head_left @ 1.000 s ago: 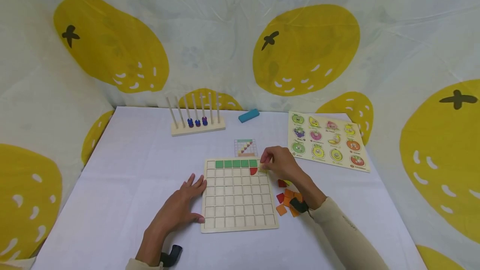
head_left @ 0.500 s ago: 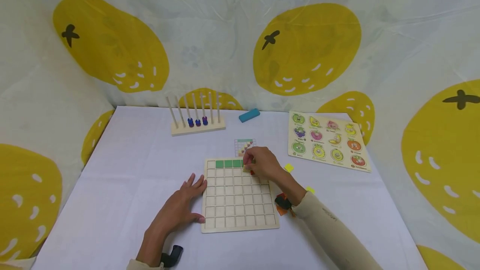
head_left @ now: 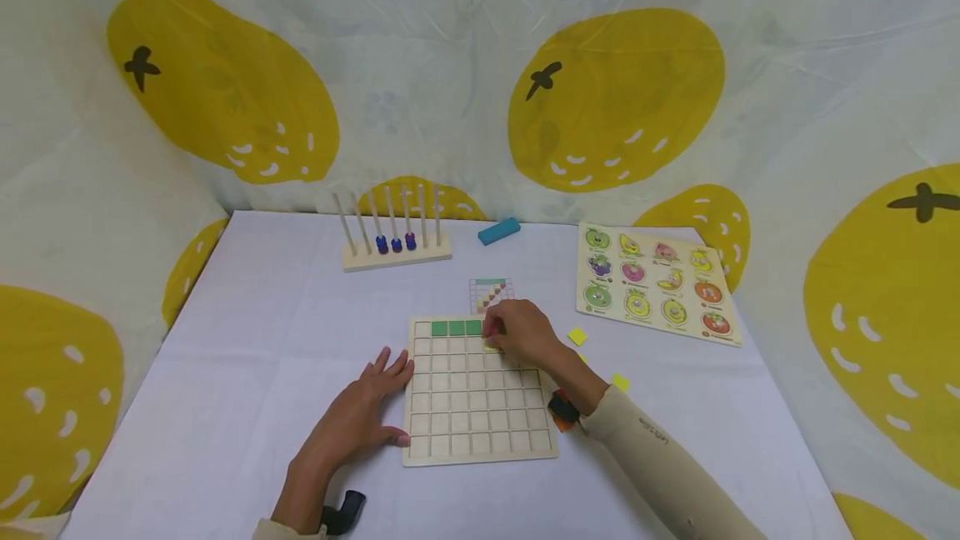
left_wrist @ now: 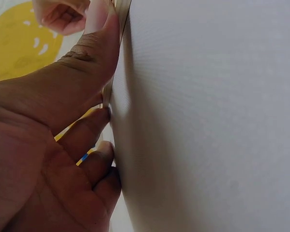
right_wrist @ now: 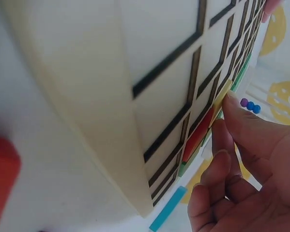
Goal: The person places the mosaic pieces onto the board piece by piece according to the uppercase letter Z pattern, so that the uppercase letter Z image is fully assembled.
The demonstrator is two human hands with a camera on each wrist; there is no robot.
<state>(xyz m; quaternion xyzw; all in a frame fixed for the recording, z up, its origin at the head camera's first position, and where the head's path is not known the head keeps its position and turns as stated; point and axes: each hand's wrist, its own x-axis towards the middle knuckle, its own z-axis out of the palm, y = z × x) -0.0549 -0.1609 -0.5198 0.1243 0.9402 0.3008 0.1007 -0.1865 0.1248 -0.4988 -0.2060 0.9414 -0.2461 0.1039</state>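
Yellow tile, pinched in my right grip just left of the red piece, wants squaring before release, my spread left grip bracing the board's left edge.

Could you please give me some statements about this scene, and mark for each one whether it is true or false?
1. The left hand touches the left edge of the grid board. True.

2. The right hand holds a red tile. False: it holds a yellow tile.

3. Beads are threaded on the peg rack. True.

4. The blue block lies on top of the fruit board. False: it lies on the table, to the left of the fruit board and apart from it.

5. The small pattern card lies beyond the far edge of the grid board. True.
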